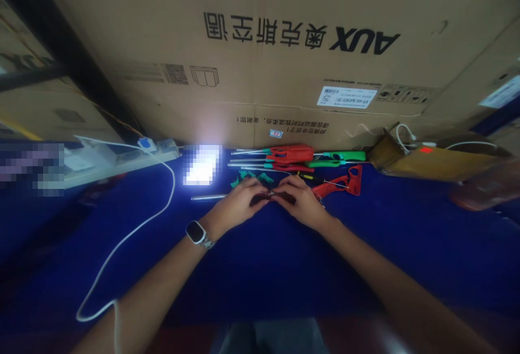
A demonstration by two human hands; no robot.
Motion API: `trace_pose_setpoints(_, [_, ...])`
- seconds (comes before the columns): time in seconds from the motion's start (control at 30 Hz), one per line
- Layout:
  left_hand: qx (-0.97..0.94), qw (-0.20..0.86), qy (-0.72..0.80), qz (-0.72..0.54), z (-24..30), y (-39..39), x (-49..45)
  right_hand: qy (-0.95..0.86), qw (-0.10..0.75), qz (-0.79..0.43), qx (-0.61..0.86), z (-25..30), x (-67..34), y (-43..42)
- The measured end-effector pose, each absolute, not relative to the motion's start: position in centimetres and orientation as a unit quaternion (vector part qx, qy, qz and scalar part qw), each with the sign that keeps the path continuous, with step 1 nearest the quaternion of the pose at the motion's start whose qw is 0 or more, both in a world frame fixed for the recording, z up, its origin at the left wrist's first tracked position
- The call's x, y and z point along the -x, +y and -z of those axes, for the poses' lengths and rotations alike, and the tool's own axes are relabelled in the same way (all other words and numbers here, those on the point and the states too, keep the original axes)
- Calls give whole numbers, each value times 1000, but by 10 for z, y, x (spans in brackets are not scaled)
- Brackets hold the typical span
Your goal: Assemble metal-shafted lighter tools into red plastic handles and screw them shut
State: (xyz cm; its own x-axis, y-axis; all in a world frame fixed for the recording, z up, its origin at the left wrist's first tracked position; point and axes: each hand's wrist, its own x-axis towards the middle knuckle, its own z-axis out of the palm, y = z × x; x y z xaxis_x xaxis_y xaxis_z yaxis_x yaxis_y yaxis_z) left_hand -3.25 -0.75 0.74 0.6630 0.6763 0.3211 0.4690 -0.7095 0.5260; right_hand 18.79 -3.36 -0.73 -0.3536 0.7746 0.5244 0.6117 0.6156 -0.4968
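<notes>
Both my hands meet at the middle of a blue cloth-covered table (264,267). My left hand (235,205), with a watch on its wrist, and my right hand (298,200) are closed on the same small dark red lighter body (273,197), whose metal tube (208,198) sticks out to the left. Just behind my fingers lie small green plastic pieces (247,176). A red lighter shell (343,182) lies right of my right hand.
Several long-nosed lighters, red (290,153) and green (343,156), lie in a row against a big cardboard box (260,45). A white cable (134,229) runs from a power strip (122,156) at left. An open brown box (434,162) sits at right.
</notes>
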Motion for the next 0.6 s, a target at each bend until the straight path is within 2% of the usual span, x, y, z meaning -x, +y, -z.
trace_pose_setpoints(0.13, [-881,217,323,-270,-3,-8,32,-820,365,-100,430,10,-188,-31])
trace_pose_setpoints(0.33, [-880,210,328,-272,-6,-12,27,-782,410,-178,434,15,-189,-26])
trace_pose_setpoints(0.43, [-870,141,374,-289,-19,-6,41,-766,418,-216,439,17,-189,-25])
trace_pose_setpoints(0.6, [-770,-21,584,-257,-45,21,101,-760,420,-219,444,16,-188,-24])
